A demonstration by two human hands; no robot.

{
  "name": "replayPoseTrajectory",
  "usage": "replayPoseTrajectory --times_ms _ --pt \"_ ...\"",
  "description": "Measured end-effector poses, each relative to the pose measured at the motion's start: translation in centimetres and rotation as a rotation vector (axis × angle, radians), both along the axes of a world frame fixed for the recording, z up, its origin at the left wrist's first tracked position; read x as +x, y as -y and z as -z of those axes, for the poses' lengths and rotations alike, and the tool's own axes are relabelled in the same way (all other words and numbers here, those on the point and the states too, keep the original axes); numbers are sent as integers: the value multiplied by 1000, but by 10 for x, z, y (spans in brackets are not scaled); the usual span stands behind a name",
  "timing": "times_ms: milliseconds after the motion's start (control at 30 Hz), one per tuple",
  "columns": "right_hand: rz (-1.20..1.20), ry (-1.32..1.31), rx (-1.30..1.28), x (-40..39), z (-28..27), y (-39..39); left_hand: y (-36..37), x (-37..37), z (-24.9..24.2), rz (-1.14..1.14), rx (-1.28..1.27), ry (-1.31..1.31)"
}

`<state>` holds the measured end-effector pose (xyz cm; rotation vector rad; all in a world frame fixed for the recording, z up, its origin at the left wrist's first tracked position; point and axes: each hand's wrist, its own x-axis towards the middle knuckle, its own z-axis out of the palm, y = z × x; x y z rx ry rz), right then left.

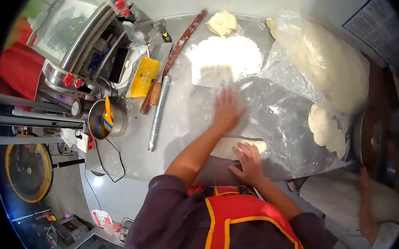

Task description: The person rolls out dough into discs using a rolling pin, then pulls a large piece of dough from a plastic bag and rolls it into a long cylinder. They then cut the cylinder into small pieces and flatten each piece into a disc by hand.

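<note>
My left hand (229,109) is stretched out over the grey table, just below a spread pile of white flour (245,50). Its fingers are spread, slightly blurred, and I see nothing held in them. Close to my body, my right hand (248,160) lies on a long pale strip of dough (225,148), fingers extended and thumb apart. My left forearm covers the strip's left end. Beyond the flour sits a small lump of dough (222,23). To the right, a large mass of dough (340,66) lies under clear plastic, with several rounded dough pieces (324,131) below it.
On the left are a dusty metal rod (159,113), a reddish wooden stick (186,41), a yellow scraper (143,77) and a metal pot (119,119) with utensils. A machine with red knobs (73,40) stands behind them. Another person's arm (366,200) reaches towards a round vessel (369,134) at right.
</note>
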<state>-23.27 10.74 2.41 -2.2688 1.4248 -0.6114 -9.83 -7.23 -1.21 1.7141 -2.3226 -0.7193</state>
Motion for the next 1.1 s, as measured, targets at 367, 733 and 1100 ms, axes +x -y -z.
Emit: replayPoseTrajectory --times_ms 367,733,1100 --pt "113 222 -42 -1 14 -9 -71 43 -13 369 48 -144" --pt "224 -193 49 25 32 89 -83 31 -1 -70 -220 12" --pt "344 -117 197 18 14 129 -21 42 -27 -86 88 -253"
